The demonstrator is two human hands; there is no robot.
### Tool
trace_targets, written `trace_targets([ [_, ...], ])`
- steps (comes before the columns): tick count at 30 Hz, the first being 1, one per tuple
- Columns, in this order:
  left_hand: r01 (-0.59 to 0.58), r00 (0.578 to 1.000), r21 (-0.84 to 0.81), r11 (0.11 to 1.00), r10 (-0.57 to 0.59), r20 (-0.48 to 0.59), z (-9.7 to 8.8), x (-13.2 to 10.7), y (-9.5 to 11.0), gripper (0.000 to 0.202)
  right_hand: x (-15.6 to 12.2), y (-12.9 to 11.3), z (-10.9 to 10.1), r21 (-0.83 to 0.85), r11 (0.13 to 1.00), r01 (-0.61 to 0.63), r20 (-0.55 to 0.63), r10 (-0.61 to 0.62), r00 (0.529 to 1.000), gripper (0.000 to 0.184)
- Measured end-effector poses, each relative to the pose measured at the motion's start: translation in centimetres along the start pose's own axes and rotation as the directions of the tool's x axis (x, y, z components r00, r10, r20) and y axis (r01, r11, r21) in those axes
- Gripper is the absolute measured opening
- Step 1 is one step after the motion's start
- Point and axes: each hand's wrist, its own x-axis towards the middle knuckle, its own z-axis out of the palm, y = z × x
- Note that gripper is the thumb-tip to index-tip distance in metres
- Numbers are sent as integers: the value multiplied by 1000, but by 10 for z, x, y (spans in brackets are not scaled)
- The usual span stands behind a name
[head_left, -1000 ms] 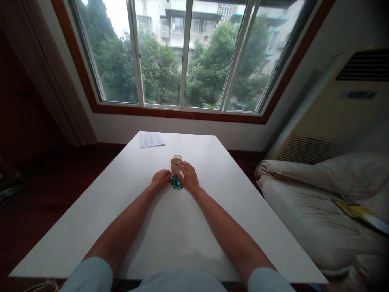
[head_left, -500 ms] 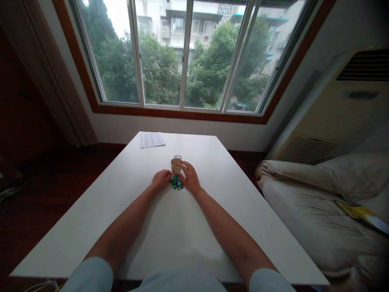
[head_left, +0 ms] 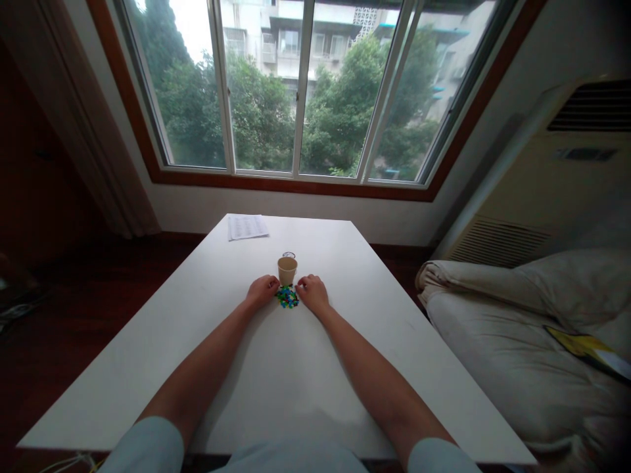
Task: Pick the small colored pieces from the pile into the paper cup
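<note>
A brown paper cup [head_left: 287,270] stands upright, its mouth facing up; what lies inside cannot be made out. Right in front of it is a small pile of tiny blue, green, yellow and dark pieces [head_left: 287,297]. My left hand [head_left: 262,290] rests at the pile's left edge, its fingers curled in and closed. On the opposite edge, my right hand [head_left: 313,293] has its fingers bent down beside the pieces, close to the cup's lower right side. Anything pinched in either hand is too small to see.
Behind the cup lies a thin ring-shaped object [head_left: 288,255]. Printed sheets of paper [head_left: 248,226] lie at the far left corner of the white table [head_left: 296,381]. A covered sofa [head_left: 493,348] stands along the right, and a window is beyond the far end.
My right hand has come down from the cup's rim to the right edge of the pile, its fingers drawing in. My left hand and the cup have stayed put.
</note>
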Motion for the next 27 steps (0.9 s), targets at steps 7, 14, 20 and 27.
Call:
trace_targets([
  [7, 14, 1000, 21, 1000, -14, 11, 0, 1, 2, 23, 0, -5, 7, 11, 999, -30, 30, 30, 999, 14],
  [14, 55, 998, -28, 998, -55, 0, 1, 0, 1, 26, 1, -6, 12, -16, 1000, -22, 14, 22, 1000, 15],
  [20, 77, 997, -63, 995, -78, -6, 4, 1, -3, 38, 3, -7, 16, -11, 1000, -24, -1, 24, 1000, 15],
  [27, 47, 999, -63, 997, -49, -23, 8, 3, -7, 40, 2, -11, 10, -15, 999, -50, 32, 50, 998, 14],
])
